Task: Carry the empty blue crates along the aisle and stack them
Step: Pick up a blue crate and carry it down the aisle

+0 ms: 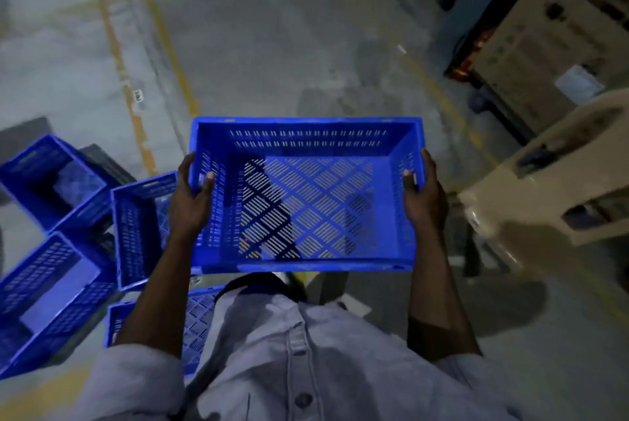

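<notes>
Where the grey concrete floor (272, 46) spreads under and beyond the grip, worn yellow lines (163, 32) run away from the person, ahead and to the left of the hands. Stacked pale cartons (551, 46) stand to the right of the grip, one of them (badly blurred) close beside the right forearm. Between the two hands hangs the carried crate (306, 138), blue, open side up and level, with nothing in it; the floor shows through its slotted bottom, and it is off the ground, in front of the person's light grey shirt (289, 352). Left of the grip and lower down, four loose blue crates (51, 182) lie on the floor at mixed angles, the nearest just beside the left forearm and one partly hidden behind it. The left hand (190, 199) clasps the crate's left short end, palm against the outside of the wall. The right hand (423, 197) clasps the opposite end the same way. Each hand is curled over the rim, the left thumb (208, 179) and right thumb (408, 179) hooked down inside the walls, while the other fingers are hidden behind the plastic.
</notes>
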{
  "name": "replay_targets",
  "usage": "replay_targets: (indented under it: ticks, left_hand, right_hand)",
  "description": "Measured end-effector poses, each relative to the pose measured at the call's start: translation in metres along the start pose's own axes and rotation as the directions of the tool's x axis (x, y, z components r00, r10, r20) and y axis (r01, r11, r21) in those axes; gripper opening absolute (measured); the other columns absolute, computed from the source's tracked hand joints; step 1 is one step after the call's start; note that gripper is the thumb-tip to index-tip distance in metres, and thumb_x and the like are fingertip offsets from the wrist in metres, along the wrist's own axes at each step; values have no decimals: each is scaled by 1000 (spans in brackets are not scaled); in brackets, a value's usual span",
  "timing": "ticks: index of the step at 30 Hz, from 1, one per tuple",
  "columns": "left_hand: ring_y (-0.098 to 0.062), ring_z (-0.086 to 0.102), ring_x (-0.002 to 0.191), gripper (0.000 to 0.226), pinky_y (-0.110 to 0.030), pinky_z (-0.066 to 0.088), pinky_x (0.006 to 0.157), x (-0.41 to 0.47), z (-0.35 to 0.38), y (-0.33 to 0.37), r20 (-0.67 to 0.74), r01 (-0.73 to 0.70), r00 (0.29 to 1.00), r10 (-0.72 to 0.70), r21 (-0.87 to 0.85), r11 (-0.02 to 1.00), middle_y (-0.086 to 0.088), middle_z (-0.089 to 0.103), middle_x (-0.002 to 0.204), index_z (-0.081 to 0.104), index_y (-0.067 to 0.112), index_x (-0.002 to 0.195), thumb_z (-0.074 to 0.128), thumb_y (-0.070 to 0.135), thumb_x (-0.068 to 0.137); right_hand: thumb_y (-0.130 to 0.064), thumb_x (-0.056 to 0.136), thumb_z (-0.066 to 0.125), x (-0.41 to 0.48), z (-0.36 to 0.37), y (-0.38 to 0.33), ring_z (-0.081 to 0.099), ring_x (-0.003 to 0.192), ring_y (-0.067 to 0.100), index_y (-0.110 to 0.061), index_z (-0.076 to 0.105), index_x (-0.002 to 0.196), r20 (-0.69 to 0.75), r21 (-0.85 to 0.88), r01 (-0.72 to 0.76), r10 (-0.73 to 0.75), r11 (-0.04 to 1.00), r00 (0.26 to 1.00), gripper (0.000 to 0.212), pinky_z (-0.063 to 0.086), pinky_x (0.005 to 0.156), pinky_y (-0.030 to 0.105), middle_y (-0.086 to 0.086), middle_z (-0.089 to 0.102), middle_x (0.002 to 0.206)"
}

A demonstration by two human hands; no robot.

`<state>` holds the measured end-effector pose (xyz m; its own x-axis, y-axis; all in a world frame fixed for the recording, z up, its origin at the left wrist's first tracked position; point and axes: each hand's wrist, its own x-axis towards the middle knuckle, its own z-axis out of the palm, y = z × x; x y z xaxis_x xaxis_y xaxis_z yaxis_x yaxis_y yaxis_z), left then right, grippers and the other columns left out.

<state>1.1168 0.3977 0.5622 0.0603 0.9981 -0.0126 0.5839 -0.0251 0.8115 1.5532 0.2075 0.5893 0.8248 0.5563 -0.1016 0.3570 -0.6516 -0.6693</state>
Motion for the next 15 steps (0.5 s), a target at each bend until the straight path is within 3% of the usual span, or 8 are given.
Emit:
replay_targets:
  ticks: [4,7,9,11,15]
  left_hand:
    - [-42,71,127,59,-43,50,84,75,10,1,-84,105,991,-105,-6,994,-10,69,156,46,41,170,62,54,115]
    - [-34,74,123,58,-50,61,90,146,14,-6,-124,76,989,-82,-50,996,-8,71,151,49,47,166,60,64,113]
    - [-29,74,118,55,-51,62,91,199,12,-7,-142,68,987,-73,-42,997,-8,73,149,48,51,165,58,66,112]
    - [-34,76,118,50,-53,63,92,251,5,-3,-187,85,978,-93,-50,995,-6,74,146,48,56,163,58,61,114]
    - [-36,77,118,50,-61,64,94,339,-16,-4,-242,95,963,-115,-93,991,-1,76,143,48,61,162,56,66,112]
  right_hand:
    - [-66,103,54,72,52,-49,73,116,38,-66,33,157,5,55,27,-27,998,1000,58,61,96,55,8,75,132]
    - [-79,99,53,125,94,-93,72,118,41,-63,38,157,6,93,86,-87,992,996,62,61,96,58,10,74,135]
    - [-63,105,57,159,118,-137,71,120,42,-61,40,159,23,67,95,-97,993,995,56,60,97,56,8,73,140]
    - [-49,110,56,189,138,-186,70,122,41,-63,40,158,13,65,114,-115,991,993,53,58,98,52,6,72,143]
    - [-37,113,54,239,175,-266,71,118,40,-66,39,157,1,55,140,-140,989,990,55,58,93,50,6,74,137]
